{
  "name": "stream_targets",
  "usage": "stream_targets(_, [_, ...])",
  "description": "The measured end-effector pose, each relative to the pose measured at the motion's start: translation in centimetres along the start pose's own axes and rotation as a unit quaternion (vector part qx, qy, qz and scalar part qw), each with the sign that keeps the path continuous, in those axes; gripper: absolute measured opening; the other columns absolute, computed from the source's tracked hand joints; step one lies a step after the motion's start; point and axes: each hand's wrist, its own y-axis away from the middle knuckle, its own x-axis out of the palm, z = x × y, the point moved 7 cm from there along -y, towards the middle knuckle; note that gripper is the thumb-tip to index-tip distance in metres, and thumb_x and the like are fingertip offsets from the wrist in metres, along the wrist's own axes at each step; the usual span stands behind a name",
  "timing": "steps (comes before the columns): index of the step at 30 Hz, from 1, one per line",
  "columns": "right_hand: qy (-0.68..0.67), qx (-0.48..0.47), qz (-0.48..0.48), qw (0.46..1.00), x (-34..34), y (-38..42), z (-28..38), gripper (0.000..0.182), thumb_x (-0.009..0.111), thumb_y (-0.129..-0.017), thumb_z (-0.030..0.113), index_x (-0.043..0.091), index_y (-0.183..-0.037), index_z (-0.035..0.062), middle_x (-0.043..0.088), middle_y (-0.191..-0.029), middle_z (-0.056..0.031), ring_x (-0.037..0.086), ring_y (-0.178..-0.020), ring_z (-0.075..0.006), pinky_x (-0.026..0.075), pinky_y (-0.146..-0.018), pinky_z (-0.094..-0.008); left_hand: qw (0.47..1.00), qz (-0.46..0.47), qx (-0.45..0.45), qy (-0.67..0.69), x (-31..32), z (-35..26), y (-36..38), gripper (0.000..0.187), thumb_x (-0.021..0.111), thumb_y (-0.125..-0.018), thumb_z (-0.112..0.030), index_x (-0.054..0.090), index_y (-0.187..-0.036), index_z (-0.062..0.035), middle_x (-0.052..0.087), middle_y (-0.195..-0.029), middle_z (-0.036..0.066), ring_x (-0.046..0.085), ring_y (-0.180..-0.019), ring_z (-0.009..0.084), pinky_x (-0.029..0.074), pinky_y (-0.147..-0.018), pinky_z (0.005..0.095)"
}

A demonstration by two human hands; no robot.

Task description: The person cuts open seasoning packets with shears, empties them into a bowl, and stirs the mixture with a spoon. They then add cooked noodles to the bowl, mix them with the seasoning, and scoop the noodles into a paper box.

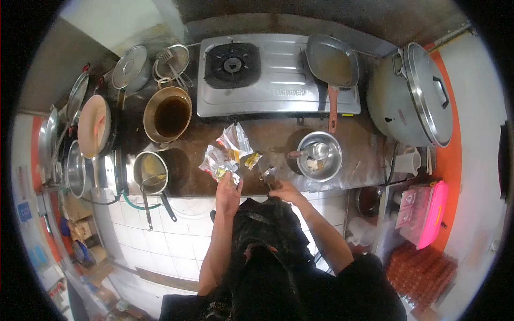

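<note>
- The left hand (229,193) reaches onto the near edge of the counter (364,160), its fingers closed on a crinkled plastic packet (220,167) that lies just far of it.
- The right hand (282,190) pinches a small dark object (267,175); what it is cannot be told.
- More clear wrappers (235,142) lie farther in, nearer the left hand.
- A steel bowl (319,155) sits right of the right hand.

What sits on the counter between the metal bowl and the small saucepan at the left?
In the head view, clear plastic seasoning packets lie between the metal bowl and the saucepan.
</note>
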Motion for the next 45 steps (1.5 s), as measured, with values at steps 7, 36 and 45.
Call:
stream_targets(7, [-0.466,0.046,0.242,0.850,-1.7,8.5,5.9,0.064,0.075,-0.089,0.017,0.046,-0.145,0.0036,0.069,-0.103,-0.0053,0.065,-0.095,-0.0132,0.051,-0.075,-0.0273,0.999,0.023,0.010,-0.048,1.4,0.1,-0.9,0.034,0.069,-0.092,-0.012,0.058,-0.123,-0.0144,0.065,-0.119,-0.001,0.060,-0.115,0.0177,0.044,-0.105,0.0420])
stream_targets(36, [-0.158,-0.034,-0.084,0.983,-14.3,16.5,12.5,0.052,0.082,-0.083,0.046,0.067,-0.109,0.0033,0.069,-0.096,-0.0126,0.063,-0.091,-0.0219,0.049,-0.084,-0.0363,0.982,0.117,-0.011,-0.145,13.5,5.5,1.1,0.031,0.065,-0.098,-0.006,0.057,-0.129,-0.0089,0.068,-0.118,0.004,0.064,-0.106,0.0154,0.051,-0.093,0.0320])
stream_targets(45, [-0.182,-0.021,-0.092,0.979,-13.5,14.6,11.5,0.053,0.083,-0.080,0.051,0.069,-0.100,0.0041,0.069,-0.085,-0.0099,0.064,-0.082,-0.0199,0.050,-0.077,-0.0350,0.973,0.137,-0.075,-0.170,11.1,6.8,-0.3,0.030,0.066,-0.098,-0.006,0.059,-0.127,-0.0060,0.068,-0.120,0.005,0.065,-0.109,0.0182,0.053,-0.095,0.0363])
